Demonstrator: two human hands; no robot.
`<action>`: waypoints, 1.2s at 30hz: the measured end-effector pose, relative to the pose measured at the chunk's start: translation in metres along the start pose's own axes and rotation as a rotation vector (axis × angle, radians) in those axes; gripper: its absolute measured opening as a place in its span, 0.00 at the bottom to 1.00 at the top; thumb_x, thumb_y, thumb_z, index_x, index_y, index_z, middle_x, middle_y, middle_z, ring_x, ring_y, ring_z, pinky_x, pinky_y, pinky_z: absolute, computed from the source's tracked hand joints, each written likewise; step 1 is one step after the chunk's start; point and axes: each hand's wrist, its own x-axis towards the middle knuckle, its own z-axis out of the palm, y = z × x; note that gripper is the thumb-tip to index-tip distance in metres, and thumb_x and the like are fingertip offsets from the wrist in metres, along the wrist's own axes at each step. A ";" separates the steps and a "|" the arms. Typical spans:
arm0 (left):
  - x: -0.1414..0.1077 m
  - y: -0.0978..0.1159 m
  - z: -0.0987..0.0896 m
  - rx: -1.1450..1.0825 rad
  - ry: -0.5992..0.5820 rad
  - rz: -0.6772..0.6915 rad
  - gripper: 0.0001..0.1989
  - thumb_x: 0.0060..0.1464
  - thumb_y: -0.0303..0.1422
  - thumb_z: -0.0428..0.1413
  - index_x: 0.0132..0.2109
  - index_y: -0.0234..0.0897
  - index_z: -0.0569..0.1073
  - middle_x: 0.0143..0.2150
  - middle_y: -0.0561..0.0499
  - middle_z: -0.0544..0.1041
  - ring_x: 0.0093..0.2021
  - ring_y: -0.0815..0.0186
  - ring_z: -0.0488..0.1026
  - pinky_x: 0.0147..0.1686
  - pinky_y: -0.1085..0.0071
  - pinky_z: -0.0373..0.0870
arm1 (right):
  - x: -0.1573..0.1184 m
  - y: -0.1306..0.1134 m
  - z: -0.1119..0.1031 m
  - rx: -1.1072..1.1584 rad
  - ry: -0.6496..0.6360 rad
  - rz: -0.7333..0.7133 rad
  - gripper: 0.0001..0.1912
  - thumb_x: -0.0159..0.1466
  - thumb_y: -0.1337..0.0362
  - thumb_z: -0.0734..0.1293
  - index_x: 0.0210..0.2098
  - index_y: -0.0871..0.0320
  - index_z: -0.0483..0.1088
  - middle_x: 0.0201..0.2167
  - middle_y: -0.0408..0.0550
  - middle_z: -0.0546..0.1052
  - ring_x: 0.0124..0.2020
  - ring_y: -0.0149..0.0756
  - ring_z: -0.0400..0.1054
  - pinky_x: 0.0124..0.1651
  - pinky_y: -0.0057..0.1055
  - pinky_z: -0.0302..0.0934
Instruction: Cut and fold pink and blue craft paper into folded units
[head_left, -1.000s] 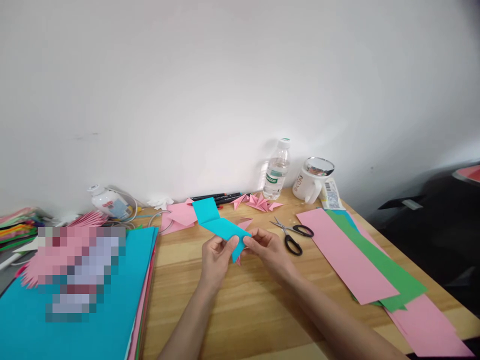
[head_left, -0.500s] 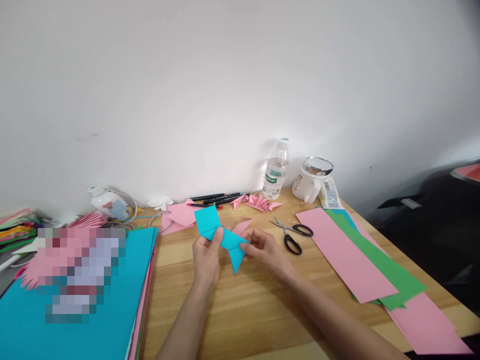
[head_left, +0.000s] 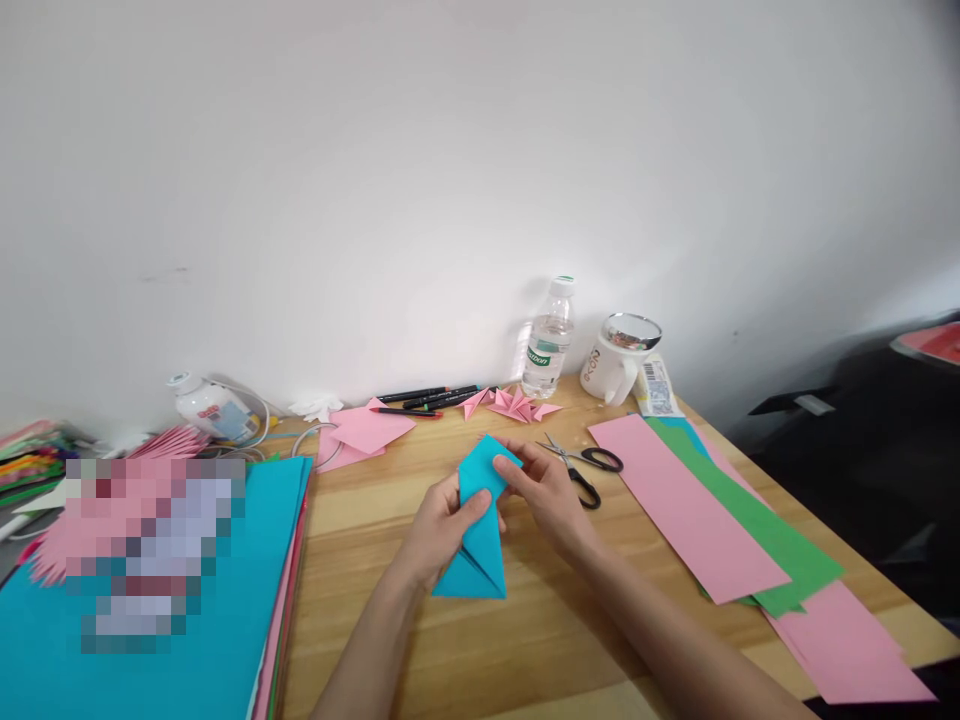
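A folded piece of blue paper (head_left: 484, 550) is held up over the wooden table between my two hands. Its top end comes to a point, and the lower end spreads into a flap with a narrow gap along a fold. My left hand (head_left: 448, 520) grips the left side, thumb pressed flat on the front and fingers hidden behind. At the upper right edge my right hand (head_left: 544, 490) pinches the paper, with its thumb in front and the fingers behind. Black-handled scissors (head_left: 581, 468) lie just beyond my right hand, their blades slightly apart.
Pink paper strips (head_left: 690, 510) and a green strip (head_left: 795, 555) lie at the right. A water bottle (head_left: 547, 350), a mug (head_left: 619, 365), folded pink pieces (head_left: 517, 405) and pens (head_left: 420, 400) stand or lie along the wall. Large blue sheets (head_left: 247, 580) are stacked at the left.
The blue paper has turned from a slanting position to nearly upright. My left hand has shifted right, and my right hand has moved its grip to the upper end.
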 end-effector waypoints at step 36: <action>0.001 -0.001 -0.008 0.158 0.051 -0.031 0.18 0.50 0.45 0.52 0.34 0.32 0.72 0.25 0.43 0.79 0.16 0.65 0.72 0.16 0.73 0.66 | 0.004 0.009 -0.012 -0.051 -0.191 0.009 0.13 0.52 0.59 0.72 0.35 0.59 0.75 0.27 0.45 0.77 0.25 0.31 0.68 0.29 0.28 0.63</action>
